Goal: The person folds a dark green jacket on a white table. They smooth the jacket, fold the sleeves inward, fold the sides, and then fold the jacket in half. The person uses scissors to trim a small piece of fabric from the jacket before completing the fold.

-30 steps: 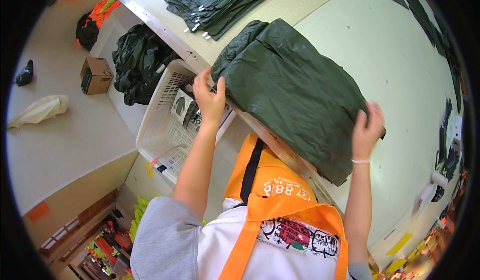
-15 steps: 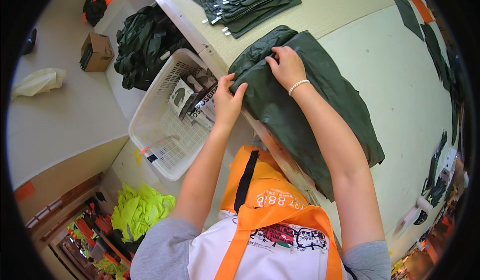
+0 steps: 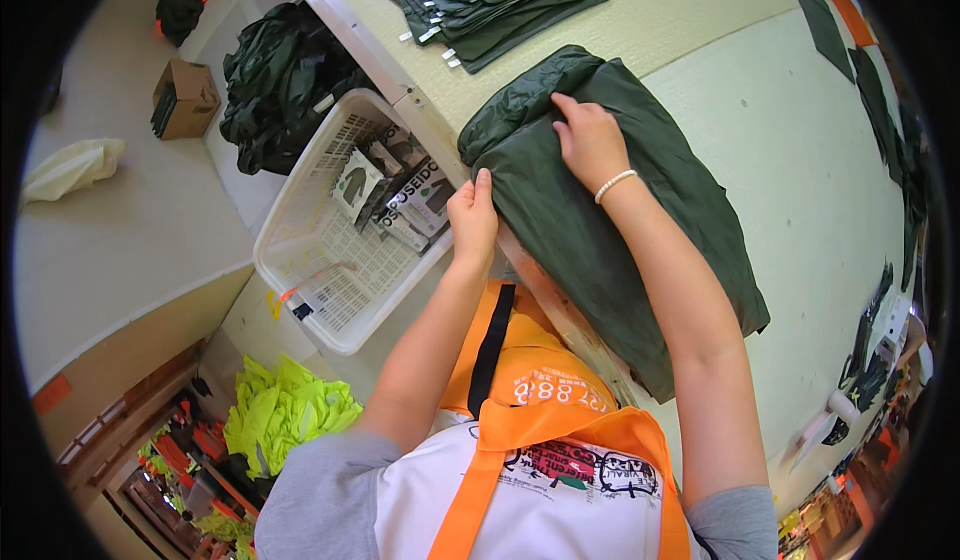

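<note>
A dark green garment (image 3: 640, 250) of thin, slightly shiny cloth lies folded along the near edge of the table, part of it hanging over that edge. My left hand (image 3: 474, 218) is closed on its left edge, thumb on top and fingers curled underneath. My right hand (image 3: 594, 145) rests on the upper part of the cloth. Its index finger and thumb stretch out apart beside a bunched fold (image 3: 530, 90), and nothing shows between them. The other fingers of that hand are partly hidden.
Folded dark green garments (image 3: 500, 10) with white tags are stacked farther back. Left of the table stands a white plastic basket (image 3: 285, 245) holding packaged items, with a dark green heap (image 3: 275, 90) behind it. A cardboard box (image 3: 190, 100) and bright yellow clothing (image 3: 280, 410) lie left.
My left hand has shifted right and slightly down along the garment's edge. My right hand has moved right and down, its fingers off the fold they touched before. The cloth looks smoother.
</note>
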A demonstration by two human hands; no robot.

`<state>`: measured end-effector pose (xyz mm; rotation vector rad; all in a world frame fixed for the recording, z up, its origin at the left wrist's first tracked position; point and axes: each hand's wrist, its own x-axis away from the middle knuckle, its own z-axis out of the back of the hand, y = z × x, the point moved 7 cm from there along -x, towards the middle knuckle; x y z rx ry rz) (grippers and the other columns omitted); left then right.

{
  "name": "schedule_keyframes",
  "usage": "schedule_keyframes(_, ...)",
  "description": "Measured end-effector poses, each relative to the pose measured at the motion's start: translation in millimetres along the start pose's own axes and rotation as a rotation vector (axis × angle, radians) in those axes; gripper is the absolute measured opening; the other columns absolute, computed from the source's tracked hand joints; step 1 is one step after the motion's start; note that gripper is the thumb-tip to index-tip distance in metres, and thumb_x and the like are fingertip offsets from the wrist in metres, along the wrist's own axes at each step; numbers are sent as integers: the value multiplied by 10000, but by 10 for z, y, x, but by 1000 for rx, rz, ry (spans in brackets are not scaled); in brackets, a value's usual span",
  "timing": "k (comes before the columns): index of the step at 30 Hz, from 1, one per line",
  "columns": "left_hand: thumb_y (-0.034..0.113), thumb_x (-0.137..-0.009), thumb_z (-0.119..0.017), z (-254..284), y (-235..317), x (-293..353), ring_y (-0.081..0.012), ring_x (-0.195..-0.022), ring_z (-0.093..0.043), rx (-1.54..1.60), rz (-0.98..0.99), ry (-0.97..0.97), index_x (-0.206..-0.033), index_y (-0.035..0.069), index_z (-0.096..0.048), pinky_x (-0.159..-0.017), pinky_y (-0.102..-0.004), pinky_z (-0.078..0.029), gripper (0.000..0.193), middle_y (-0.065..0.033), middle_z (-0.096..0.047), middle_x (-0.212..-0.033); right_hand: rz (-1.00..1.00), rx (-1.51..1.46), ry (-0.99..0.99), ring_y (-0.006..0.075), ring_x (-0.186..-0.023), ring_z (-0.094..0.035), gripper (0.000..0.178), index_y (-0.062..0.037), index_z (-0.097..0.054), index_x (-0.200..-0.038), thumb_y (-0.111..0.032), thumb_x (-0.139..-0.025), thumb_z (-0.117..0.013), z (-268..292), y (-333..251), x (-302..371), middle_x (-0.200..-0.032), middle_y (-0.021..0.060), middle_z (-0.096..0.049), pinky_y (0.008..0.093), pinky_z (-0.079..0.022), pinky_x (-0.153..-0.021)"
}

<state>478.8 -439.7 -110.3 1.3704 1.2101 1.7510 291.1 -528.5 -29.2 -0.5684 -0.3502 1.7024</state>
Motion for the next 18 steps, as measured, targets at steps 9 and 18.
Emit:
schedule_keyframes(9, 201, -821, -671, 49, 828, 259, -255, -1044, -486, -533, -574, 116, -1189, -17, -453, -881, -362, -391, 481, -145, -497, -1159, -63, -176, 216, 282, -1192, -493, 327, -41, -552, -1172, -25, -845, -557, 1213, 46, 906, -1248, 147, -543, 415, -343, -1031)
schedule_keyframes(18, 499, -781, -640, -1773, 642, 1920, -355, -1380, -197, -791, -1038, -910, -1432, 98, -275, -1097, -535, -134, 848, -166, -243, -1489, -1224, -983, 760, 267, -1362, -252, 617, 25, -275, -1388, -225, -913, -580, 1147, 1475, 4387, -1486, 169, -218, 375, -221, -1111)
